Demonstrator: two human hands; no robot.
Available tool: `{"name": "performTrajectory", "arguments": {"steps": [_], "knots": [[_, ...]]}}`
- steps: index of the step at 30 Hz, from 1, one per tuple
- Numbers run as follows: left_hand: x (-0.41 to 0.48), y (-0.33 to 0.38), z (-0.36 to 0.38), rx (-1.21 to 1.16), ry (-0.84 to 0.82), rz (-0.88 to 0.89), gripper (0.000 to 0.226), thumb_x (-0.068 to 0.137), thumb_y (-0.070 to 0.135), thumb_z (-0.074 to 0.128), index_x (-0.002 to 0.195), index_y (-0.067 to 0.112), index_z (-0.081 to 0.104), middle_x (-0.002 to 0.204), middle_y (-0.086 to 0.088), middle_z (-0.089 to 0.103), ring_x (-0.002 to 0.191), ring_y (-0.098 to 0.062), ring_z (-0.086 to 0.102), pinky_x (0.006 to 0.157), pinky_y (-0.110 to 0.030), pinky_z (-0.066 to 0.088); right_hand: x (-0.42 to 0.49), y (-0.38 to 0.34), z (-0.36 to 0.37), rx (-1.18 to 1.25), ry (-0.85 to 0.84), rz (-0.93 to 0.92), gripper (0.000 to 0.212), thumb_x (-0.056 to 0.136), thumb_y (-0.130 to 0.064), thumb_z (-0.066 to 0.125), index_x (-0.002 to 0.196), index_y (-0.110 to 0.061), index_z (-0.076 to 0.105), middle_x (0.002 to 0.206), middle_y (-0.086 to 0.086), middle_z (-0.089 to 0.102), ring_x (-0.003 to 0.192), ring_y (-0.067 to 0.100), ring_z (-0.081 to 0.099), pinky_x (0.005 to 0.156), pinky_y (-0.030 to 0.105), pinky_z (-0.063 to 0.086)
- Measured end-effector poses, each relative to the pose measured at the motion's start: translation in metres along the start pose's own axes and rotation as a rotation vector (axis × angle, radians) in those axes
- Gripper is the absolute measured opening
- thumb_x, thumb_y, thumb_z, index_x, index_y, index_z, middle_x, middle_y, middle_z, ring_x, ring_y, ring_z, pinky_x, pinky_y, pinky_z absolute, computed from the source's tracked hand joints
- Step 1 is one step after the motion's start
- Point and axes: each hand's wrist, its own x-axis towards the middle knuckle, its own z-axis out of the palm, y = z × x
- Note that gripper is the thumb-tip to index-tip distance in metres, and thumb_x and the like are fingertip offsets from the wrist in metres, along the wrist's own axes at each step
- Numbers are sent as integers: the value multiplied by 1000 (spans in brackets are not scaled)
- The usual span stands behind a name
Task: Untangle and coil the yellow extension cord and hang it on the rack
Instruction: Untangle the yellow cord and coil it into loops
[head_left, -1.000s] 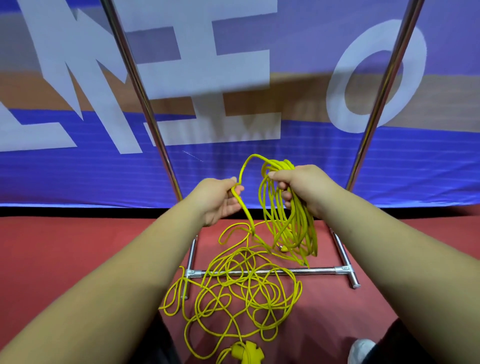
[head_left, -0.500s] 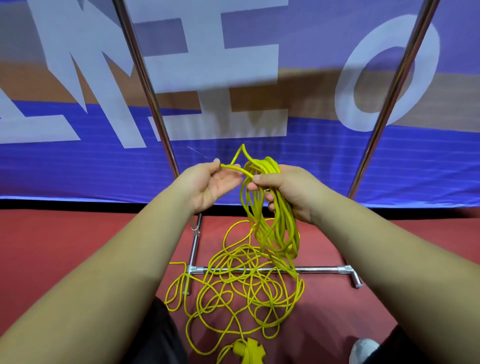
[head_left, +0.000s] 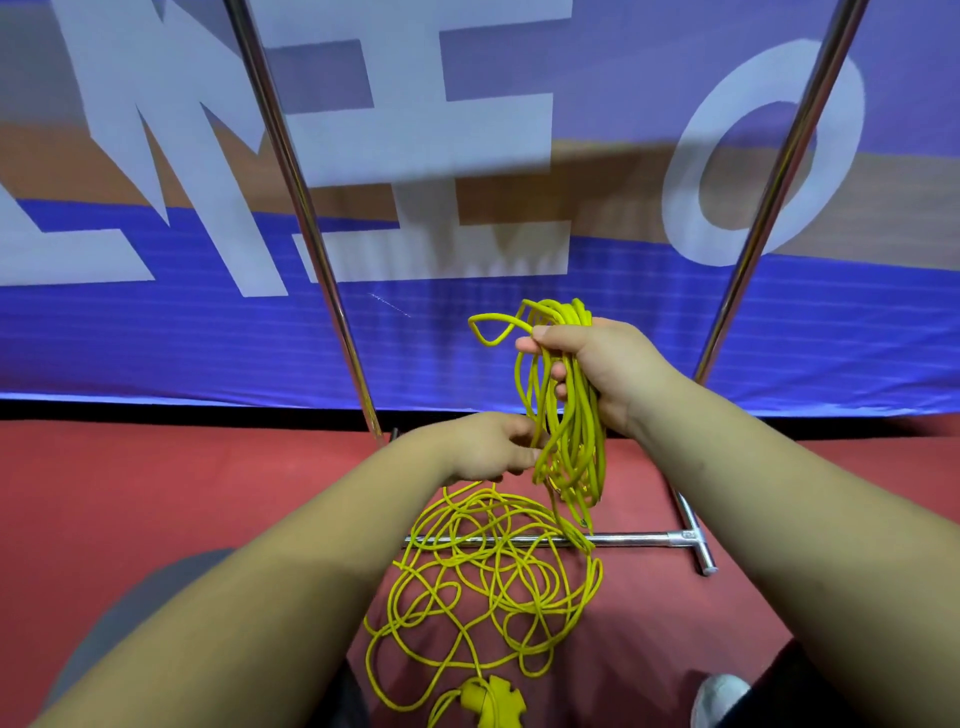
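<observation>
My right hand (head_left: 597, 369) grips the top of a bundle of yellow extension cord loops (head_left: 569, 447) that hangs down from it; one small loop sticks out to the left of the thumb. Lower and to the left, my left hand (head_left: 483, 449) pinches a strand at the side of that bundle. A loose tangle of the same cord (head_left: 488, 587) lies on the red floor over the rack's bottom bar (head_left: 634, 539). The cord's yellow socket block (head_left: 488, 704) lies at the bottom edge. The rack's two chrome uprights (head_left: 306, 223) rise left and right.
A blue banner with large white letters (head_left: 467, 156) hangs just behind the rack. The rack's right foot (head_left: 696, 540) juts forward on the red floor (head_left: 156, 493). A white shoe toe (head_left: 719, 696) shows at the bottom right.
My left hand let go of the loop it had laid at the top of the bundle and dropped down to a lower strand. The right hand kept its hold and rose slightly.
</observation>
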Motion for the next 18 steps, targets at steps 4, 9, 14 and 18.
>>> {"name": "performTrajectory", "arguments": {"steps": [4,9,14,18], "knots": [[9,-8,-7,123,174,-43,15,107,27,53,109,24,68,110,-4,76,99,-24,68,98,-44,55,2,0,-6,-62,9,-21,14,97,-19,72,101,-6,77,103,13,81,57,14,53,53,29,50],[3,-5,-47,-320,616,-244,22,107,12,44,116,2,62,100,-11,77,80,-26,73,69,-34,60,7,6,-15,-167,103,-19,22,94,-14,70,114,-3,69,98,8,82,59,13,58,56,31,52],[-8,-17,-83,-541,751,-449,25,106,7,42,123,-1,59,104,-12,69,78,-28,69,67,-35,61,13,9,-19,-123,221,1,9,99,-10,65,107,-6,67,86,4,81,58,13,57,50,28,50],[-29,-22,-100,119,708,-644,27,102,7,50,125,5,64,111,-7,65,105,-29,66,83,-35,56,18,10,-21,-125,256,16,12,99,-9,64,110,-5,68,81,1,80,59,14,58,51,28,50]]}}
